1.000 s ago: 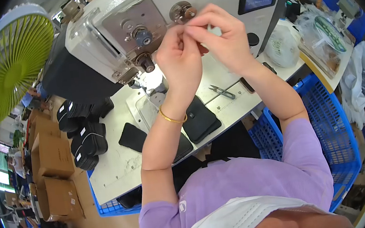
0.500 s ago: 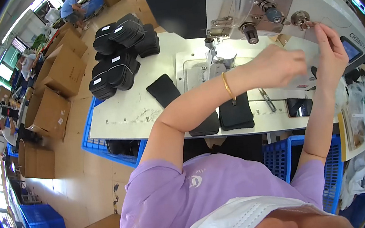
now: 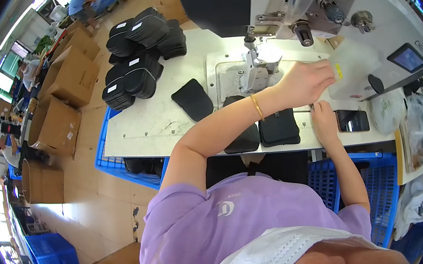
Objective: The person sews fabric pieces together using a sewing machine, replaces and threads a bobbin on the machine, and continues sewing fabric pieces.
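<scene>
My left hand [image 3: 307,82], with a gold bangle at the wrist, hovers above the table right of the lit needle area, its fingers pinched together; anything between them is too small to see. Just below it, my right hand [image 3: 323,117] is closed over the metal snips, which are mostly hidden by the fingers. A black pouch [image 3: 279,128] lies left of my right hand, and another dark piece [image 3: 242,138] lies beside it, partly under my left forearm. The sewing machine [image 3: 370,56] stands beyond both hands, with its presser foot [image 3: 254,75] to their left.
A phone [image 3: 352,120] lies right of my right hand. Farther left on the table [image 3: 158,118] are a single black piece [image 3: 193,100] and bundled black stacks [image 3: 135,78]. Blue baskets [image 3: 379,186] stand below the front edge. Plastic bags [image 3: 420,129] are at the right.
Both hands have come away from the machine's tension dials. My right hand has dropped to the snips on the table; my left hand has moved slightly left and stays pinched. The view has shifted.
</scene>
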Tool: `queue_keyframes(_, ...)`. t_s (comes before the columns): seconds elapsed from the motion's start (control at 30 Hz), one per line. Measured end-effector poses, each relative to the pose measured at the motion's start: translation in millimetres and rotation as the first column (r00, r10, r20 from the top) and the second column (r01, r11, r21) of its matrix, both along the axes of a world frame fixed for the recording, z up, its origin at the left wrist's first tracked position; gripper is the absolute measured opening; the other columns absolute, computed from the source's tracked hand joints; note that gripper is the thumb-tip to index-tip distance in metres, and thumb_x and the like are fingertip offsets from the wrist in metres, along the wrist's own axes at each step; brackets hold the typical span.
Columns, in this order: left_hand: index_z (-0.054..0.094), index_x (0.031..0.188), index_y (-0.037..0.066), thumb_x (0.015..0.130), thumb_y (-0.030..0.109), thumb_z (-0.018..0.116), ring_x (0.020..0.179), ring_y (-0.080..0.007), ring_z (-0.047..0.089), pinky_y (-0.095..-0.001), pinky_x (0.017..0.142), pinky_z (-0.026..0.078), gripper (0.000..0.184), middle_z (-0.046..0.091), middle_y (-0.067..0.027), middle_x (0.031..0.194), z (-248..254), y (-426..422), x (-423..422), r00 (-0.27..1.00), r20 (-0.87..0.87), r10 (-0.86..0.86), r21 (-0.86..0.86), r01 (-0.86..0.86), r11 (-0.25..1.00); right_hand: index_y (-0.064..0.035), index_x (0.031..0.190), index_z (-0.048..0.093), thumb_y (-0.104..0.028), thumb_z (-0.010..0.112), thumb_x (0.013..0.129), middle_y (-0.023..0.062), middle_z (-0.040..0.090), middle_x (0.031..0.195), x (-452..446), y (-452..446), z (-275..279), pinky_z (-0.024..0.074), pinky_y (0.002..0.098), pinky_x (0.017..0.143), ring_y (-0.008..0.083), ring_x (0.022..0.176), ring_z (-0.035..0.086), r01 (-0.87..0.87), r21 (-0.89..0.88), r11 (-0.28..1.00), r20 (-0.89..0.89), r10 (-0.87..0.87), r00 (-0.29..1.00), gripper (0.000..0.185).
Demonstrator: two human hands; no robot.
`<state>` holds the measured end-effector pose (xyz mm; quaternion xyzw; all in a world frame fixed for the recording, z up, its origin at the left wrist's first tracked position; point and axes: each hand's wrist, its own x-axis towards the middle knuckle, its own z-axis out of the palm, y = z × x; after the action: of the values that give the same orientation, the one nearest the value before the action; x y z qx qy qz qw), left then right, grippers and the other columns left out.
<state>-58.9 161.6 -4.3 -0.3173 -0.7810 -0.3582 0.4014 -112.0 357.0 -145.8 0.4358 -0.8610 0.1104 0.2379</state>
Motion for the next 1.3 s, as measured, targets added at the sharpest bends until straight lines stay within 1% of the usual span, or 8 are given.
queue_keyframes(0.1, 0.063, 0.089, -0.001, 0.088, 0.000, 0.062, 0.068, -0.0211, 0.063, -0.0284, 0.059, 0.051, 0.002, 0.061, -0.0101, 0.086, -1, -3, 4, 0.994, 0.045, -0.100, 0.107, 0.094, 0.990, -0.0010, 0.093, 0.054, -0.009, 0.059, 0.089, 0.0147, 0.053, 0.085, -12, 7, -5, 0.0477, 0.0400, 0.066, 0.0307, 0.078, 0.056, -0.020, -0.072, 0.997, -0.041, 0.017, 0.999, 0.010)
queue_keyframes(0.23, 0.063, 0.091, -0.005, 0.091, -0.004, 0.058, 0.069, -0.0129, 0.063, -0.0241, 0.060, 0.050, 0.005, 0.062, -0.0099, 0.088, 2, -3, 17, 0.947, 0.195, -0.257, 0.275, 0.198, 0.941, -0.0019, 0.100, 0.063, -0.022, 0.054, 0.099, -0.0032, 0.052, 0.068, 4, 16, 91, 0.0385, 0.0255, 0.054, 0.0088, 0.060, 0.048, 0.402, -0.573, 0.714, 0.768, 0.298, 0.566, 0.022)
queue_keyframes(0.67, 0.063, 0.090, -0.003, 0.093, -0.001, 0.057, 0.068, -0.0121, 0.063, -0.0237, 0.059, 0.049, 0.008, 0.062, -0.0085, 0.087, 5, 22, 30, 0.848, 0.298, -0.438, 0.379, 0.316, 0.870, -0.0044, 0.098, 0.073, -0.033, 0.063, 0.094, -0.0108, 0.036, 0.058, -3, 10, 286, 0.0216, 0.0229, 0.047, 0.0001, 0.052, 0.030, 0.007, -0.393, 0.920, 0.620, 0.259, 0.741, 0.031)
queue_keyframes(0.83, 0.058, 0.082, -0.001, 0.089, 0.001, 0.059, 0.061, -0.0126, 0.062, -0.0279, 0.055, 0.048, 0.007, 0.058, -0.0080, 0.075, -11, -5, 72, 0.847, 0.428, -0.315, 0.268, 0.214, 0.939, -0.0011, 0.092, 0.071, -0.032, 0.066, 0.090, -0.0057, 0.053, 0.066, -1, 13, 240, 0.0344, 0.0243, 0.053, 0.0039, 0.061, 0.043, 0.053, -0.232, 0.971, 0.743, 0.142, 0.654, 0.032)
queue_keyframes(1.0, 0.064, 0.081, 0.000, 0.084, 0.005, 0.060, 0.065, -0.0155, 0.065, -0.0278, 0.060, 0.052, 0.007, 0.063, -0.0067, 0.067, -57, -91, 199, -0.225, 0.974, 0.014, 0.057, 0.305, 0.951, 0.0014, 0.094, 0.069, -0.032, 0.069, 0.087, 0.0144, 0.060, 0.068, 5, 3, 103, 0.0449, 0.0337, 0.063, 0.0212, 0.062, 0.054, -0.001, 0.024, 1.000, 0.749, -0.017, 0.662, 0.034)
queue_keyframes(1.1, 0.070, 0.090, 0.003, 0.082, 0.012, 0.067, 0.074, -0.0192, 0.066, -0.0323, 0.071, 0.053, 0.012, 0.068, -0.0087, 0.076, -154, -140, 337, 0.111, 0.954, 0.278, -0.291, 0.556, 0.779, 0.0005, 0.106, 0.066, -0.032, 0.069, 0.086, 0.0188, 0.066, 0.092, -9, 4, 53, 0.0487, 0.0362, 0.075, 0.0301, 0.082, 0.063, 0.030, 0.057, 0.998, 0.578, -0.057, 0.814, 0.038)
queue_keyframes(1.23, 0.071, 0.091, 0.005, 0.087, 0.022, 0.064, 0.074, -0.0246, 0.067, -0.0362, 0.068, 0.052, 0.018, 0.071, -0.0105, 0.080, -65, -157, 260, -0.145, 0.987, -0.071, 0.024, -0.303, 0.953, -0.0010, 0.125, 0.058, -0.022, 0.069, 0.087, 0.0168, 0.062, 0.121, -23, -45, 78, 0.0471, 0.0364, 0.090, 0.0310, 0.107, 0.059, -0.107, -0.324, 0.940, 0.052, 0.130, 0.990, 0.045)
queue_keyframes(1.3, 0.066, 0.093, -0.001, 0.089, 0.025, 0.064, 0.075, -0.0302, 0.064, -0.0396, 0.067, 0.049, 0.026, 0.065, -0.0160, 0.082, -70, -180, 221, 0.352, 0.781, 0.516, -0.234, -0.601, 0.764, -0.0011, 0.123, 0.058, -0.014, 0.071, 0.085, 0.0163, 0.063, 0.117, -2, -87, 128, 0.0473, 0.0362, 0.090, 0.0302, 0.105, 0.061, -0.245, -0.613, 0.751, -0.029, 0.289, 0.957, 0.042)
